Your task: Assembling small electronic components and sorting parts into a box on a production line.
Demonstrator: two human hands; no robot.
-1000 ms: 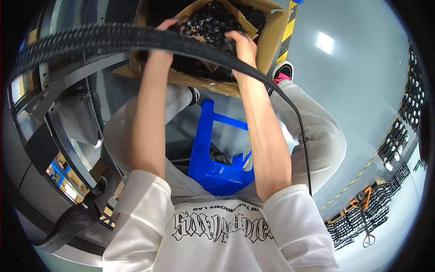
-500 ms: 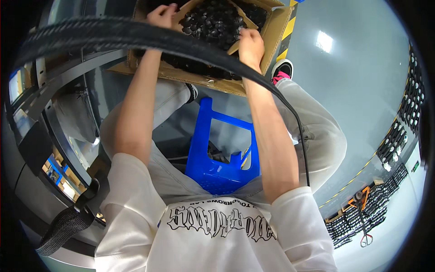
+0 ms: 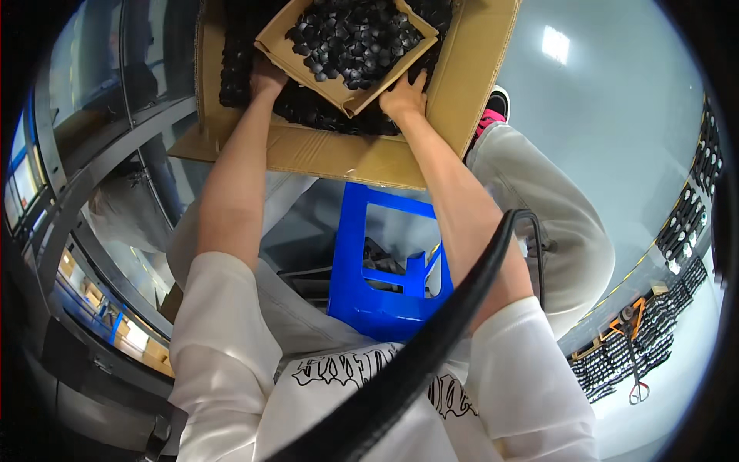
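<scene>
A small cardboard tray [image 3: 339, 97] heaped with black flower-shaped pieces [image 3: 356, 42] sits cornerwise inside a large open cardboard box [image 3: 308, 152]. My left hand [image 3: 266, 80] reaches in at the tray's left side; its fingers are mostly hidden beneath the tray's corner and in shadow. On the other side, my right hand [image 3: 405, 97] lies against the tray's right wall with its visible fingers spread apart. I cannot tell whether either hand bears the tray's weight. More black pieces [image 3: 308, 108] lie around the tray in the large box.
Between my knees stands a blue plastic stool [image 3: 385, 312]. A black strap [image 3: 431, 339] hangs across the lower view. Metal-framed cabinets [image 3: 92, 154] line the left. At right, rows of black items [image 3: 616, 369] run along the wall beside an orange tool [image 3: 627, 319].
Both hands have shifted from the tray's upper side corners to lower on its near sides. More of the tray shows now. The black strap has swung down to the lower right.
</scene>
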